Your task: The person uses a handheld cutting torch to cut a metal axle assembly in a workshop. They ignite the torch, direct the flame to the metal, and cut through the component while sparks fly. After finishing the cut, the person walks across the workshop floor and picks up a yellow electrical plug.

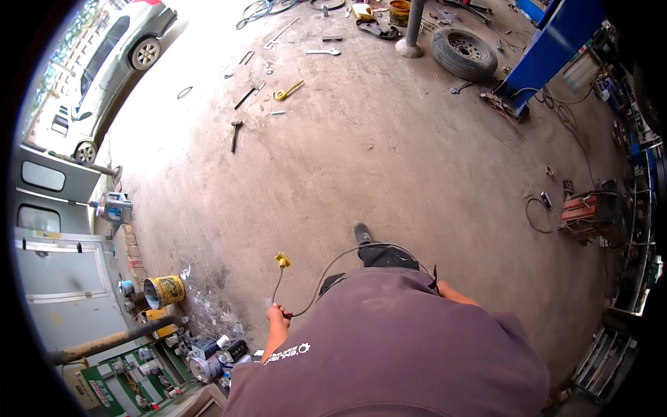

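Note:
My left hand (279,313) is closed around a thin dark cable (326,272), out to the left of my body. From its fist a short length of the cable rises to a yellow plug or socket end (282,260), held off to the front. The rest loops up across the front of my legs to my right side. My right forearm (456,295) shows at my right hip; its hand is mostly hidden by my shirt, and I cannot see its fingers. One dark shoe (363,233) is on the concrete floor ahead of me.
Hand tools, including a hammer (235,136) and a wrench (322,51), lie scattered ahead. A wheel (464,54) lies by a blue lift post (552,59). On the right stands a red machine (585,214) with cables. Yellow buckets (165,292) stand left; a car (111,66) is outside.

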The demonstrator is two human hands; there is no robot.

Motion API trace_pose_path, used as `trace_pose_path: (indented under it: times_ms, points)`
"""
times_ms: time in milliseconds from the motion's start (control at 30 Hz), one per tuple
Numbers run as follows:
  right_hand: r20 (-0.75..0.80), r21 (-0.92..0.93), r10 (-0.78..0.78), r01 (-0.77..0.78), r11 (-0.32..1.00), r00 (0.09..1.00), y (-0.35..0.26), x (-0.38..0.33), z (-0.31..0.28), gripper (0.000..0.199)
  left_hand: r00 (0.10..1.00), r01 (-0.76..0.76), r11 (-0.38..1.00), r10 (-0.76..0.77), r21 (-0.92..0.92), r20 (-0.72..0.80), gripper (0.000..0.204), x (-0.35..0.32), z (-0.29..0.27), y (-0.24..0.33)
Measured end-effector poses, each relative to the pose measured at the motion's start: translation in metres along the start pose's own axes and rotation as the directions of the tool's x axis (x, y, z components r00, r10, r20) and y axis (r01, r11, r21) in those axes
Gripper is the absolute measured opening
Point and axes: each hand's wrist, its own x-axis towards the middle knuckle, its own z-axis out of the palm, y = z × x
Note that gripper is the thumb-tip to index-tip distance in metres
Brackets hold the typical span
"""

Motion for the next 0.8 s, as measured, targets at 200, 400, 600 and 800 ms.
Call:
trace_pose_path:
  times_ms: [200,400,600,800]
  points:
    - [0.159,0.304,0.143,-0.186,0.934,0.977,-0.242,0.097,-0.150,0.032,0.987,-0.065,0.997,0.072,-0.049,0.143,0.026,0.011,0.147,0.140]
    - [0.112,0.645,-0.275,0.141,0.751,0.955,-0.601,0.020,-0.240,0.024,0.997,0.051,0.998,-0.053,0.041,0.050,0.029,0.064,0.285,0.222]
    - [0.164,0.235,-0.267,0.226,0.945,0.950,-0.714,0.091,-0.245,0.032,0.999,0.038,0.992,-0.041,0.116,0.020,0.028,0.107,0.401,0.385]
    - [-0.216,0.147,-0.065,0.098,0.984,0.974,-0.711,0.184,-0.297,0.032,0.999,-0.026,0.983,0.020,0.181,0.033,0.024,0.139,0.540,0.564]
